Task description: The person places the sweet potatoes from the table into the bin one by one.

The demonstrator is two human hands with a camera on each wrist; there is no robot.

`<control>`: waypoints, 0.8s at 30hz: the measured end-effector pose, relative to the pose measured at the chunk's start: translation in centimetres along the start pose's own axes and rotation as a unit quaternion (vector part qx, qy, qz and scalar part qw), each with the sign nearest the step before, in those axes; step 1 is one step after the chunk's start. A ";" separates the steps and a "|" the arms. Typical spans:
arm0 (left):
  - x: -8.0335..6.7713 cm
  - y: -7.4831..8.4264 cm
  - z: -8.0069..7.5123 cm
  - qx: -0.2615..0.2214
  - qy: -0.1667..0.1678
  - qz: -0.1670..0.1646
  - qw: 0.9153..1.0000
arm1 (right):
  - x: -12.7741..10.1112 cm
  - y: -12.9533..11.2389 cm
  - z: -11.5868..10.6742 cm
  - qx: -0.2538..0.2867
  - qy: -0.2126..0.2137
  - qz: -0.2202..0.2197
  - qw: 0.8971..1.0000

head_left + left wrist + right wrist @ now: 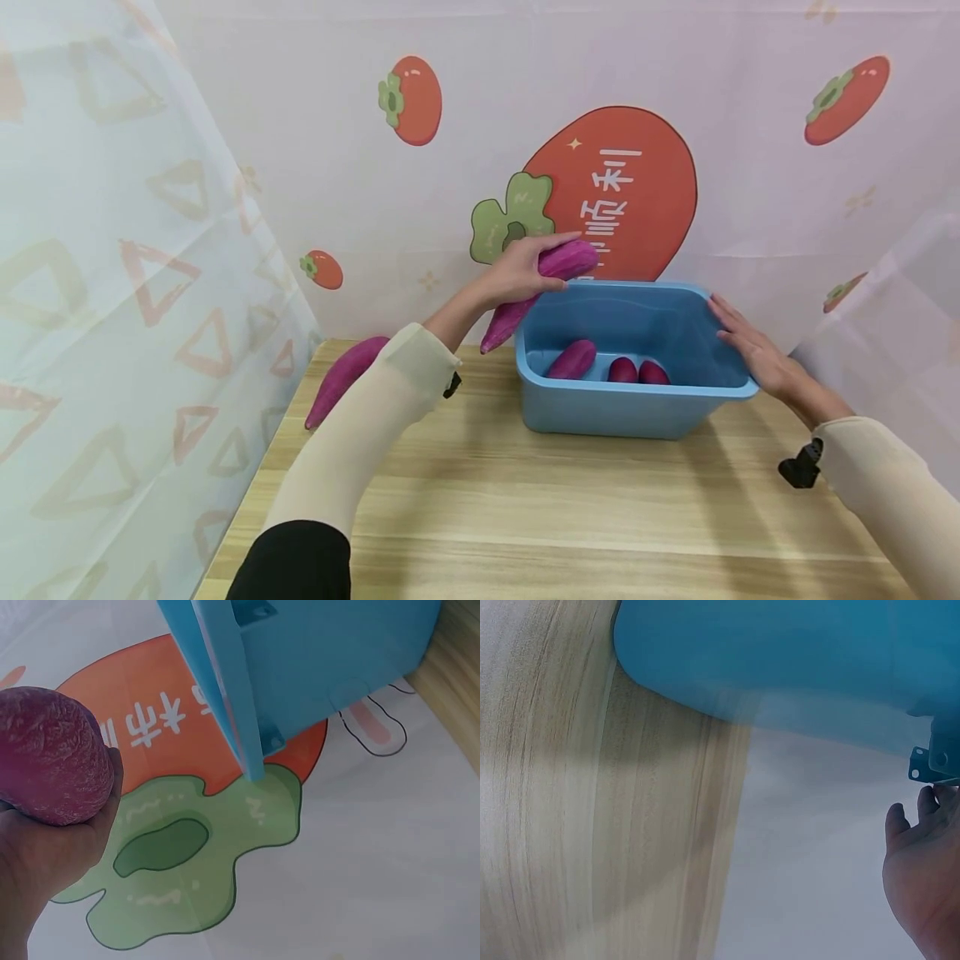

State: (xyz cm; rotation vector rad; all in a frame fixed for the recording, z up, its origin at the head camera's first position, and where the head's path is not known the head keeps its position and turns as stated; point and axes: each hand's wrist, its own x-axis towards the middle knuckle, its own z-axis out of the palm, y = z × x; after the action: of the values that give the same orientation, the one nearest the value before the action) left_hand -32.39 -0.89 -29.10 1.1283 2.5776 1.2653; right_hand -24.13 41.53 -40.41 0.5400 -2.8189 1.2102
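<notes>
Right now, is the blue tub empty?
No, the head view shows three purple sweet potatoes lying on the bottom of the blue tub.

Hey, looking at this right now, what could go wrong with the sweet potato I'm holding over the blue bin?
The sweet potato in your left hand sits above the blue bin's back left corner, not its middle; released there, it might strike the rim and fall outside. Your right hand only rests flat on the far rim, so a hard drop could shift the bin. It could also bruise the three sweet potatoes inside.
</notes>
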 end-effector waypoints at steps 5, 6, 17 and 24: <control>0.6 0.1 0.6 -0.011 0.004 0.002 1.000 | 0.0 -0.1 0.0 0.001 0.001 -0.008 1.000; 0.6 0.1 0.7 -0.013 0.005 0.000 1.000 | 0.0 -0.1 0.0 0.001 0.001 -0.009 1.000; 1.6 0.1 1.7 0.000 0.017 -0.018 1.000 | -0.1 -0.1 0.1 0.004 0.001 -0.008 1.000; 2.1 0.0 2.3 0.008 0.020 -0.033 0.999 | -0.1 -0.1 0.1 0.006 0.002 -0.011 1.000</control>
State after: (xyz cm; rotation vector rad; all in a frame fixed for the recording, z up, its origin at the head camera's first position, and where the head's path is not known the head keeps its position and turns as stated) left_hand -33.12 2.01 -30.12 1.0230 2.6344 1.2681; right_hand -23.99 41.39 -40.40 0.5684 -2.7970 1.2234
